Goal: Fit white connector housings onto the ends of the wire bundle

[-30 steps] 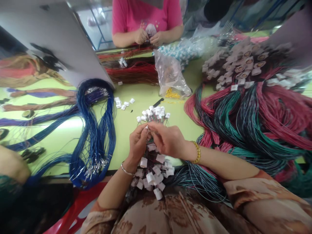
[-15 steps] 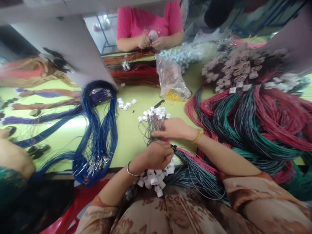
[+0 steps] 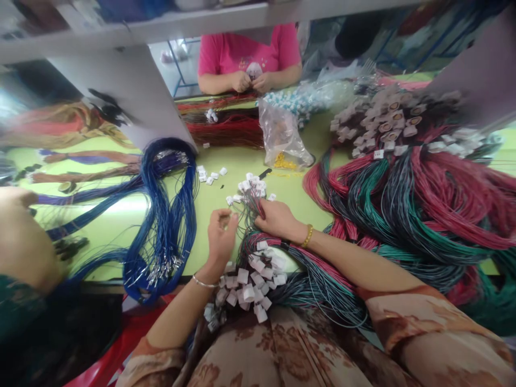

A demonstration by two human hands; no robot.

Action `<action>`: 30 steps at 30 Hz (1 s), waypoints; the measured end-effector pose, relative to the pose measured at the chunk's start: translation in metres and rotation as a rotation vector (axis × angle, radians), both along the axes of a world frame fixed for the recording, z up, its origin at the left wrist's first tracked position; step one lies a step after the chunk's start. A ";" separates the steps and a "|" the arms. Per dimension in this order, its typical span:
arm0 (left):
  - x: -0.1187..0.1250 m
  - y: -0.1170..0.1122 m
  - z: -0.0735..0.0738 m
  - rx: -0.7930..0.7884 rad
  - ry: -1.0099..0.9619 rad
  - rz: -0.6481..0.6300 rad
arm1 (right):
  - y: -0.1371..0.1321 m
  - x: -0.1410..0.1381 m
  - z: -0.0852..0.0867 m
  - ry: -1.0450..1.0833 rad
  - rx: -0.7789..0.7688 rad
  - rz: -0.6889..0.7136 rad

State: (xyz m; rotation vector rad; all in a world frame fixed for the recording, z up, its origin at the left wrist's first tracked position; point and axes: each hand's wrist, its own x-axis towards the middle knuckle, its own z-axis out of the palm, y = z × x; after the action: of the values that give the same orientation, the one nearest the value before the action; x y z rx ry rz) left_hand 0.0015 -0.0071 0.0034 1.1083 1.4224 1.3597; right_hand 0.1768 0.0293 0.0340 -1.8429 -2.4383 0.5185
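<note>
There is one bare left hand (image 3: 221, 237), one bare right hand (image 3: 277, 219), one yellow beaded bracelet (image 3: 309, 231), one thin silvery bangle (image 3: 204, 283), one clear plastic bag (image 3: 278, 129) of yellow bits (image 3: 285, 160), and white block-shaped connectors (image 3: 249, 293) too many to count.

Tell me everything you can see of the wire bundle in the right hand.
The wire bundle is a loose clutch of thin, plastic-looking wires, dark and reddish. White connectors cluster at its far end over the green tabletop. The right hand grips it near them, hiding part of it.
</note>
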 end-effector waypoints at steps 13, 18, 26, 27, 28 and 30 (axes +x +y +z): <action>0.030 0.045 0.009 -0.332 -0.497 -0.191 | -0.016 -0.009 0.005 -0.068 0.055 0.315; 0.028 0.056 0.004 -0.382 -0.401 -0.248 | -0.011 0.002 0.009 0.061 0.016 0.417; 0.024 0.057 0.005 -0.383 -0.390 -0.306 | -0.009 -0.003 -0.009 0.159 0.213 0.521; 0.024 0.057 0.004 -0.414 -0.429 -0.318 | -0.009 -0.004 -0.010 0.134 0.245 0.540; 0.024 0.057 0.003 -0.433 -0.467 -0.319 | -0.011 -0.006 -0.010 0.094 0.276 0.558; 0.024 0.055 0.000 -0.422 -0.530 -0.287 | -0.017 -0.008 -0.007 -0.009 0.349 0.595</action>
State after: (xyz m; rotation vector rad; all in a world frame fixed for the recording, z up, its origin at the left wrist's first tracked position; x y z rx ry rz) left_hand 0.0258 0.0482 0.0029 0.5863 1.0429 0.9862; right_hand 0.1686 0.0126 0.0272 -0.9844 -2.8361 0.0792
